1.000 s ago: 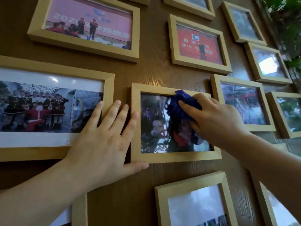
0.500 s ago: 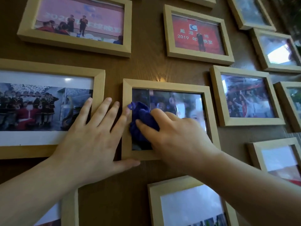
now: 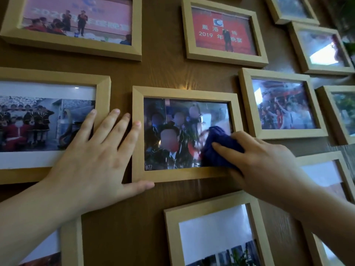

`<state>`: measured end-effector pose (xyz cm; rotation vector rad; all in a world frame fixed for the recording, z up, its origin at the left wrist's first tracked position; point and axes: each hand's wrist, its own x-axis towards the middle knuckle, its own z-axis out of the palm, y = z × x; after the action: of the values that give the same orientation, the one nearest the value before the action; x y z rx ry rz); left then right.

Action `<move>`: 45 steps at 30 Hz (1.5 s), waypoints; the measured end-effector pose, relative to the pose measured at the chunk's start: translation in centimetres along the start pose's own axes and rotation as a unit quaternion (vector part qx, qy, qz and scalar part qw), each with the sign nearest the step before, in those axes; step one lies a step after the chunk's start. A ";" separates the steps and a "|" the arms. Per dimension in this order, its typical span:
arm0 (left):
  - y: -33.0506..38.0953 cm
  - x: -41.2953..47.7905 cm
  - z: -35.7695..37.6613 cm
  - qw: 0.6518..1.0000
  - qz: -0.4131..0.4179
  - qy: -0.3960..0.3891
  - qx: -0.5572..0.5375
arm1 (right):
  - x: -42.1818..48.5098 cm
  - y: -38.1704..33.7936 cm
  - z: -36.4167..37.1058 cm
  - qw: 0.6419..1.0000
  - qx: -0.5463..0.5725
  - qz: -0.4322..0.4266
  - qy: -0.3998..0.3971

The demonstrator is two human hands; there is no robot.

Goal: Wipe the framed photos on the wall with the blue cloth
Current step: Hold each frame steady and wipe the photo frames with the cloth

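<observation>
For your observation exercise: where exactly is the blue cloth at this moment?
In the head view, the blue cloth is bunched under the right hand, pressed on the lower right corner of the glass of the centre frame.

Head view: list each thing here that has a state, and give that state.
Centre frame: hanging on the wall, being wiped.
Blue cloth: bunched, pressed on the glass at the lower right.
Right hand: gripping the cloth.
Left hand: open, flat, fingers spread, bracing the centre frame's left edge.
Large left frame: hanging, partly under the left hand.
</observation>
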<state>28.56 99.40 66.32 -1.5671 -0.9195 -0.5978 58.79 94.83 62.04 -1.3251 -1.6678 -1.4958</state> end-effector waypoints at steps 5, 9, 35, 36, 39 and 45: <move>0.1 0.1 0.0 1.000 -0.002 -0.007 0.005 | 3.2 -4.4 -1.1 0.996 0.044 -0.073 0.015; 0.4 0.0 -0.1 1.000 -0.002 -0.003 0.003 | 5.5 -6.3 -2.2 0.987 0.043 -0.156 0.015; 13.3 8.0 -4.5 0.987 0.110 0.080 -0.086 | -4.0 14.3 -0.7 0.998 -0.048 -0.015 0.038; 14.1 9.0 -4.6 0.985 0.119 0.088 -0.089 | -3.9 14.8 -0.5 0.998 -0.036 -0.004 0.042; 16.1 12.4 -5.2 0.986 0.117 0.078 -0.088 | -3.6 16.7 0.0 0.996 -0.011 0.054 0.067; 18.0 16.5 -4.2 0.994 0.064 0.062 -0.060 | -3.0 19.0 1.1 0.985 -0.001 0.139 0.100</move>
<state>53.06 98.65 70.02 -1.6619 -0.6967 -0.6607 77.27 93.09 67.22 -1.3012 -1.2985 -1.4122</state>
